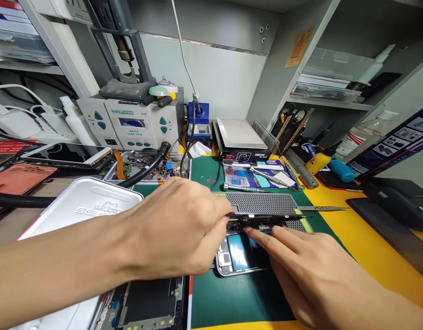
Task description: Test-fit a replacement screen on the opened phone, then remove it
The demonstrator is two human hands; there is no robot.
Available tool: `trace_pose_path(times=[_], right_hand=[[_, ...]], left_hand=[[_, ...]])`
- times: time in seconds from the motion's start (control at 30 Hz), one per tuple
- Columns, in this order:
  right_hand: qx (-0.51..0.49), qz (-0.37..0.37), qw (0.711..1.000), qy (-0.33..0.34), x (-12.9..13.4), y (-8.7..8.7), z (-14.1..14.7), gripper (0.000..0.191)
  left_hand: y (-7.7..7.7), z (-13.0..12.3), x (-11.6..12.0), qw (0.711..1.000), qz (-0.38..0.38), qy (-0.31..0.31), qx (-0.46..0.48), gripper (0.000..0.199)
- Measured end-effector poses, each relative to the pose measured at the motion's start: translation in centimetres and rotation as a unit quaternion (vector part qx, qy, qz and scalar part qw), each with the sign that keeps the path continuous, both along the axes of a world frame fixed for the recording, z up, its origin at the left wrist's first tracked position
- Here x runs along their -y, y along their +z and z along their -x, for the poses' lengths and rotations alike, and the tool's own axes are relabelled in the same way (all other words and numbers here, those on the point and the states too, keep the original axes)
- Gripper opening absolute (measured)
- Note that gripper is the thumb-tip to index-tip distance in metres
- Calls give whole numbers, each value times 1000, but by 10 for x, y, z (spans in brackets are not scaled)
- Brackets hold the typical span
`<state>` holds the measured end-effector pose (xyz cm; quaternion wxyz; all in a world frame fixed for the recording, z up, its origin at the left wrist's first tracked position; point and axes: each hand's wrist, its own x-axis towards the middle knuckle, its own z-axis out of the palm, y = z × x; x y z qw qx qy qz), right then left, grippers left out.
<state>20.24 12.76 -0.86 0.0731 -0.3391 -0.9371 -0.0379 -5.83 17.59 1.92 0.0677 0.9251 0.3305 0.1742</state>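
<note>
My left hand [184, 224] pinches the left end of a phone screen [273, 216], which is tilted up and seen nearly edge-on. Beneath it lies the opened phone body [224, 259], with a blue-reflecting battery [242, 252] showing inside. My right hand [301, 256] has its index finger stretched into the gap, its tip touching dark parts near the screen's lower edge. The other right fingers are bent and its thumb is partly hidden; no tool shows in it. Behind the screen is a grey perforated plate [259, 201] with yellow-green corners.
Screwdrivers [246, 188] and tweezers [325, 208] lie beyond the plate on the green mat [211, 302]. A hot-air station [129, 123] and a heating plate [244, 135] stand behind. At left are a white box lid [91, 197] and a parts tray [149, 169] crossed by a black hose.
</note>
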Motion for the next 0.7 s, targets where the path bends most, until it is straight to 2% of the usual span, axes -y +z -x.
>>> trace_pose_path(times=[0.33, 0.7], right_hand=[[-12, -42, 999, -5, 6, 1, 2, 46], [-10, -28, 999, -31, 9, 0, -6, 37]], left_hand=[[-3, 2, 3, 998, 29, -21, 47, 25], [-13, 3, 2, 993, -18, -5, 119, 24]])
